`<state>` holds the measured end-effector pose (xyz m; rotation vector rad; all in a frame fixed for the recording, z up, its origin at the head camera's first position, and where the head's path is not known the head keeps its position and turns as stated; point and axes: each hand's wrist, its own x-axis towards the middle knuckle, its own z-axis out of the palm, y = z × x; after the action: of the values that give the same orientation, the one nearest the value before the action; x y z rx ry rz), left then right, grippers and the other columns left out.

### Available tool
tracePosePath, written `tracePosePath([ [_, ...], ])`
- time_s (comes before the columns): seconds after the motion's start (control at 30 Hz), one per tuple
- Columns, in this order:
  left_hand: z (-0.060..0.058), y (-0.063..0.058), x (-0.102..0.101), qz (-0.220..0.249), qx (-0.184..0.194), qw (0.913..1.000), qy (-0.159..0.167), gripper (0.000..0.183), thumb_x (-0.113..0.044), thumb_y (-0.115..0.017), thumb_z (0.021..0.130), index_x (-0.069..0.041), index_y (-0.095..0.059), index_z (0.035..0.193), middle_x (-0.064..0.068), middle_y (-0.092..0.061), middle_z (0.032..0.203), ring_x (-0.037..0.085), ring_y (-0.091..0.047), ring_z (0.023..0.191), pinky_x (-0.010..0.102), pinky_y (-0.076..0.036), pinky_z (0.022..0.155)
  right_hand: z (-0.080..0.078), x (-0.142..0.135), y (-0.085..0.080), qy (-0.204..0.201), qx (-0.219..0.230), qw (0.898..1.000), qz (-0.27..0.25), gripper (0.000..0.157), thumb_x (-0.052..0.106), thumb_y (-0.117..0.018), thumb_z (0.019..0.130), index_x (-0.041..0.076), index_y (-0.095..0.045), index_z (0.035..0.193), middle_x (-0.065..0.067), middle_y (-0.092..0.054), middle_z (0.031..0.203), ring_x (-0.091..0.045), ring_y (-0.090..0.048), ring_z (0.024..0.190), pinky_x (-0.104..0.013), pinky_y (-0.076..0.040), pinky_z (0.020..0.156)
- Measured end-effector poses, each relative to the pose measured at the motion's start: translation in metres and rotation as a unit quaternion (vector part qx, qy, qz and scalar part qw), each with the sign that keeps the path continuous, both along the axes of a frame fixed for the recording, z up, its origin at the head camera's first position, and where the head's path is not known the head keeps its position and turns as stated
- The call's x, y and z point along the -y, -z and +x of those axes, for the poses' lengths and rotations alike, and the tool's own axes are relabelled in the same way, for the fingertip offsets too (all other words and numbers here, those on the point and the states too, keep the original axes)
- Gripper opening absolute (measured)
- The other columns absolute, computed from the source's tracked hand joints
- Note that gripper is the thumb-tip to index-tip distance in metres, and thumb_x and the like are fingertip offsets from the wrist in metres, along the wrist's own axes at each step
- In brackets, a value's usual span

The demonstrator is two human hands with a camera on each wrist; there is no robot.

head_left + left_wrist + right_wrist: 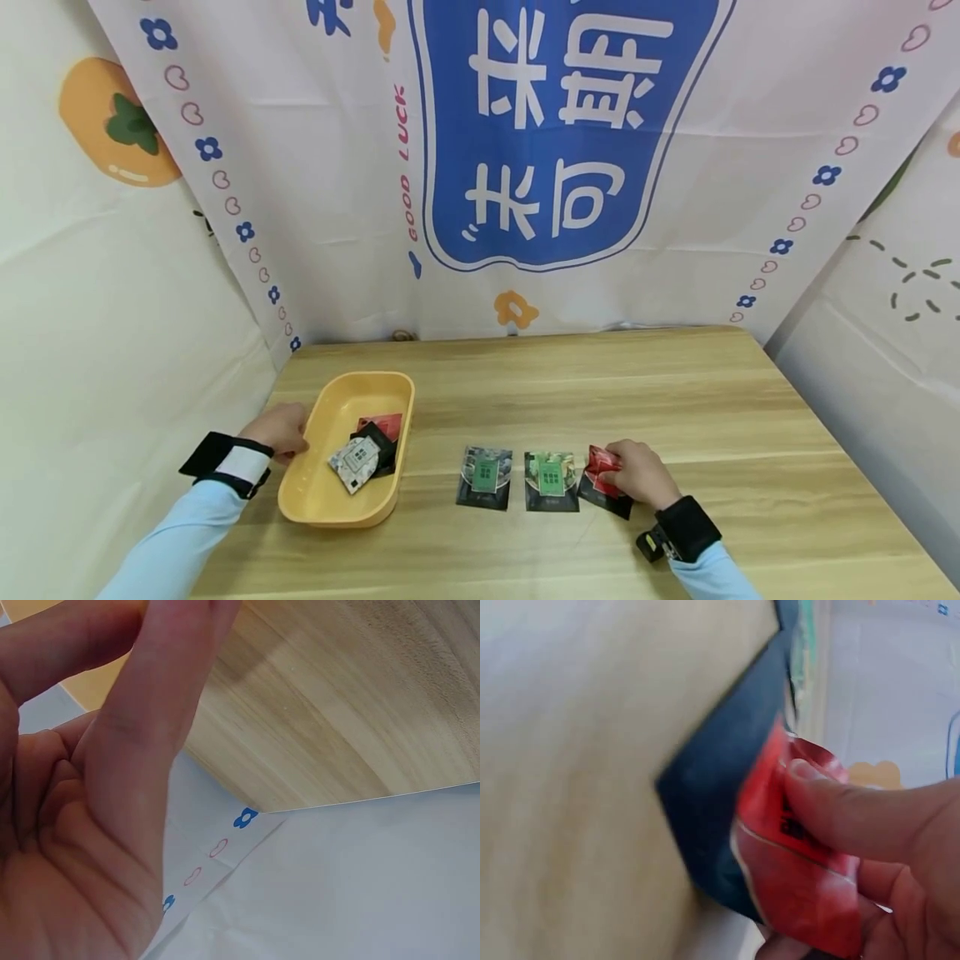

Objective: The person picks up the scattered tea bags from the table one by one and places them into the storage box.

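My right hand point(643, 475) pinches a red and black sachet point(795, 877) between thumb and fingers. The sachet bends in the grip, and in the head view its black lower end slants close over the table. To its left two sachets with green labels lie flat, one green-topped point(551, 482) and one grey-topped point(484, 477). At the left, my left hand point(279, 430) grips the near side rim of a yellow plastic tub point(300, 500), thumb and fingers curled at it. Inside the tub lie a whitish patterned sachet point(356, 463), a black one point(384, 450) and a red one point(386, 423), overlapping.
The wood-grain table point(600, 383) carries the tub at its left side. A white printed cloth point(337, 275) with a blue sign hangs behind the table's back edge. More pale cloth point(112, 333) hangs along the left and right sides.
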<state>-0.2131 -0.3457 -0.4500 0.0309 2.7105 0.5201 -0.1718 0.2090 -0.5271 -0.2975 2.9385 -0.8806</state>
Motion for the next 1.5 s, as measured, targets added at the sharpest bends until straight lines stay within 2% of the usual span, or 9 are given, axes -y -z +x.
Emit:
tracePosePath([
  [0.17,0.002,0.003,0.001,-0.002,-0.006,1.0,-0.007,0.018,0.006,-0.066,0.08,-0.002,-0.052,0.072,0.006,-0.056,0.063,0.014,-0.055,0.05,0.022,-0.05,0.046,-0.003,-0.009,-0.006,-0.031,0.016,0.999,-0.028,0.01,0.012,-0.075,0.083,0.007,-0.067,0.079,0.005,-0.048,0.063,-0.01,-0.042,0.057,-0.021,-0.032,0.054],
  [0.27,0.003,0.004,0.002,0.003,-0.007,0.9999,-0.007,0.017,0.006,-0.066,0.08,-0.002,-0.052,0.074,0.006,-0.056,0.064,0.014,-0.055,0.051,0.022,-0.05,0.046,-0.005,-0.016,-0.012,-0.043,0.044,0.996,-0.07,0.01,0.012,-0.071,0.085,0.005,-0.068,0.079,0.006,-0.051,0.06,-0.007,-0.045,0.053,-0.02,-0.036,0.05],
  [0.43,0.002,0.004,0.003,0.002,-0.011,0.9999,-0.001,0.018,0.006,-0.066,0.08,-0.002,-0.052,0.074,0.007,-0.056,0.064,0.014,-0.056,0.051,0.022,-0.05,0.046,-0.007,-0.025,-0.022,-0.045,0.105,0.982,-0.148,0.014,0.012,-0.069,0.088,-0.001,-0.071,0.088,0.002,-0.061,0.063,-0.006,-0.052,0.053,-0.021,-0.044,0.049],
  [0.67,0.0,-0.002,0.001,0.003,-0.009,0.9999,0.005,0.017,0.007,-0.065,0.079,-0.002,-0.052,0.074,0.006,-0.055,0.064,0.014,-0.056,0.051,0.023,-0.051,0.046,-0.012,-0.031,-0.033,-0.035,0.141,0.96,-0.24,0.025,0.01,-0.066,0.092,-0.013,-0.067,0.104,-0.008,-0.072,0.075,-0.008,-0.065,0.06,-0.025,-0.056,0.055],
  [0.83,0.0,-0.001,0.0,-0.002,-0.012,0.9999,0.011,0.018,0.007,-0.065,0.077,-0.003,-0.051,0.073,0.004,-0.054,0.061,0.013,-0.054,0.049,0.021,-0.049,0.045,-0.013,-0.026,-0.036,0.013,0.14,0.95,-0.28,0.037,0.01,-0.062,0.095,-0.017,-0.06,0.12,-0.011,-0.074,0.085,-0.007,-0.067,0.067,-0.025,-0.057,0.061],
  [0.97,0.0,0.001,0.001,-0.006,-0.011,0.9998,0.012,0.018,0.007,-0.065,0.077,-0.004,-0.051,0.072,0.003,-0.054,0.059,0.012,-0.053,0.048,0.02,-0.048,0.044,-0.013,-0.016,-0.035,0.063,0.138,0.935,-0.321,0.044,0.01,-0.058,0.098,-0.018,-0.051,0.131,-0.01,-0.075,0.093,-0.006,-0.068,0.073,-0.023,-0.058,0.065],
  [1.13,-0.002,0.001,0.002,-0.003,0.0,1.0,0.005,0.017,0.007,-0.065,0.079,-0.004,-0.052,0.074,0.004,-0.055,0.06,0.012,-0.054,0.05,0.02,-0.049,0.046,-0.014,-0.005,-0.033,0.086,0.135,0.92,-0.358,0.045,0.009,-0.058,0.098,-0.018,-0.05,0.132,-0.008,-0.075,0.089,-0.006,-0.069,0.071,-0.022,-0.059,0.065],
  [1.37,0.0,0.001,0.002,0.001,0.004,1.0,-0.002,0.016,0.007,-0.065,0.08,-0.002,-0.053,0.076,0.006,-0.056,0.064,0.014,-0.057,0.052,0.022,-0.051,0.047,-0.016,0.008,-0.031,0.112,0.116,0.92,-0.358,0.04,0.013,-0.061,0.097,-0.014,-0.058,0.126,-0.008,-0.076,0.088,-0.005,-0.069,0.072,-0.022,-0.059,0.065],
  [1.5,0.001,0.002,0.002,0.002,-0.002,1.0,-0.004,0.017,0.007,-0.066,0.08,-0.002,-0.053,0.074,0.006,-0.055,0.063,0.014,-0.057,0.051,0.023,-0.052,0.047,-0.016,0.017,-0.031,0.108,0.115,0.919,-0.361,0.04,0.014,-0.062,0.097,-0.014,-0.059,0.125,-0.008,-0.076,0.089,-0.006,-0.069,0.072,-0.023,-0.059,0.067],
])
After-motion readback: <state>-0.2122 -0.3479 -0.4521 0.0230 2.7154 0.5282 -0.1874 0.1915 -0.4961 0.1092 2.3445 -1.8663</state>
